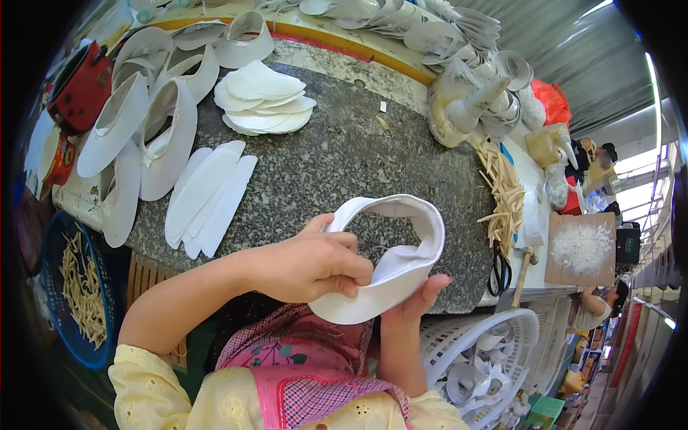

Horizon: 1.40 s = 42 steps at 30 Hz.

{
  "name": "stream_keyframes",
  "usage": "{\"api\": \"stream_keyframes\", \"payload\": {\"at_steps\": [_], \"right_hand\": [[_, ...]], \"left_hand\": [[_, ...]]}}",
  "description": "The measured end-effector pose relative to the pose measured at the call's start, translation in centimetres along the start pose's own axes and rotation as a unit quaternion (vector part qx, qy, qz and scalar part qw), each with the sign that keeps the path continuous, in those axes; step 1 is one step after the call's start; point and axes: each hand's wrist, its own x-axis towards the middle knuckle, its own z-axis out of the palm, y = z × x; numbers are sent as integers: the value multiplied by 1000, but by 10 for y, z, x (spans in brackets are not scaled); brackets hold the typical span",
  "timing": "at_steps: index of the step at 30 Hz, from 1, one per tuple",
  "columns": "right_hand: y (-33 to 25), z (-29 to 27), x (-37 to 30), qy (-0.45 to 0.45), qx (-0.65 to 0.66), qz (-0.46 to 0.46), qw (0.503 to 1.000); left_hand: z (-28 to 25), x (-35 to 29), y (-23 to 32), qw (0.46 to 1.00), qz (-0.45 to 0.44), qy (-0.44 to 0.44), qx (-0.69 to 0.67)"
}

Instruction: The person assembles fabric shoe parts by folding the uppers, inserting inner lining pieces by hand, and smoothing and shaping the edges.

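White upper (395, 288) between both hands (315, 269)

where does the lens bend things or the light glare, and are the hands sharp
in the head view, the yellow table edging bows into an arc and the corners go black; in the head view, the tube light glares near white; in the head view, left hand and right hand look fairly sharp

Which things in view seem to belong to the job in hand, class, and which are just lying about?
Likely in use: white curved piece in left hand, right hand alongside; stacked white pieces.

Likely just lying about: black scissors; hammer; blue basket.
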Motion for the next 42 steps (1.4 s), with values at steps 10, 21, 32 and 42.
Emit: {"api": "stream_keyframes", "payload": {"at_steps": [10,21,32,42], "right_hand": [[-8,38,5,-6,-53,20,998],[-9,39,1,-13,-41,57,997],[0,26,5,-71,7,29,997],[6,33,1,-39,31,52,997]], "left_hand": [[-11,-9,13,985,-100,129,58],[-4,16,10,934,-190,104,-285],[42,26,0,832,-130,444,-306],[47,28,-9,786,-97,473,-387]]}}
